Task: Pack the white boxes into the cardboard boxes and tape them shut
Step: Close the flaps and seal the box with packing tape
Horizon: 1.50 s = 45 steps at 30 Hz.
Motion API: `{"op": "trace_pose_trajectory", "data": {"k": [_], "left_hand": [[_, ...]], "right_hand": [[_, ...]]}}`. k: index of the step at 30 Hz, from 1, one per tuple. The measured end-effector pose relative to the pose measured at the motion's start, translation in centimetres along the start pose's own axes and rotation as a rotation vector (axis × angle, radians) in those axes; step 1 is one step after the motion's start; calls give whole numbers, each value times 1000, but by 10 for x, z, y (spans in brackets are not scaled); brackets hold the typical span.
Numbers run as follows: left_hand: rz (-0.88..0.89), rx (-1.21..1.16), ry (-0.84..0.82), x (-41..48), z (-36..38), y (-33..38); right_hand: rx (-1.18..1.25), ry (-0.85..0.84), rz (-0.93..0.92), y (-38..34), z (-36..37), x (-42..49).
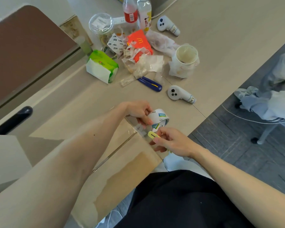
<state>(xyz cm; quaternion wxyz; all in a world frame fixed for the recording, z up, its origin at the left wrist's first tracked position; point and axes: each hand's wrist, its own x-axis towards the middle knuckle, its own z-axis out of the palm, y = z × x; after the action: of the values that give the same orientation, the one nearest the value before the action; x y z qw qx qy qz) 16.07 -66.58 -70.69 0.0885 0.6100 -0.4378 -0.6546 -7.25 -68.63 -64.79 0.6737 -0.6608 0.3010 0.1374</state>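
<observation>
— While the left hand (138, 112) pinches the roll of clear tape (159, 120) above the cardboard box (122, 163), what is the right doing?

— Fingers closed on a small yellow cutter (154, 134) just beside the roll; a clear strip runs down to the box's closed flaps, touching them, I think; the glare blurs it.

— And the box?

— At the table's (220, 46) near edge, against the person's lap; a blue knife (150, 83) lies farther off.

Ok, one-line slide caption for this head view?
Left hand holds tape roll over cardboard box; right hand grips yellow cutter.
</observation>
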Motion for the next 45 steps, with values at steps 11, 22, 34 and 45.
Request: {"op": "trace_pose_trajectory", "data": {"k": [11,22,34,45], "left_hand": [[44,-21,65,-6,2,4],[73,-10,81,-10,2,9],[94,-2,60,-12,3,10],[92,-58,210,-6,-2,7]], "right_hand": [[-680,394,-196,-7,19,19],[-955,392,-176,-21,30,34],[-953,341,-175,-14,29,33],[-909,222,73,17,23,15]]}}
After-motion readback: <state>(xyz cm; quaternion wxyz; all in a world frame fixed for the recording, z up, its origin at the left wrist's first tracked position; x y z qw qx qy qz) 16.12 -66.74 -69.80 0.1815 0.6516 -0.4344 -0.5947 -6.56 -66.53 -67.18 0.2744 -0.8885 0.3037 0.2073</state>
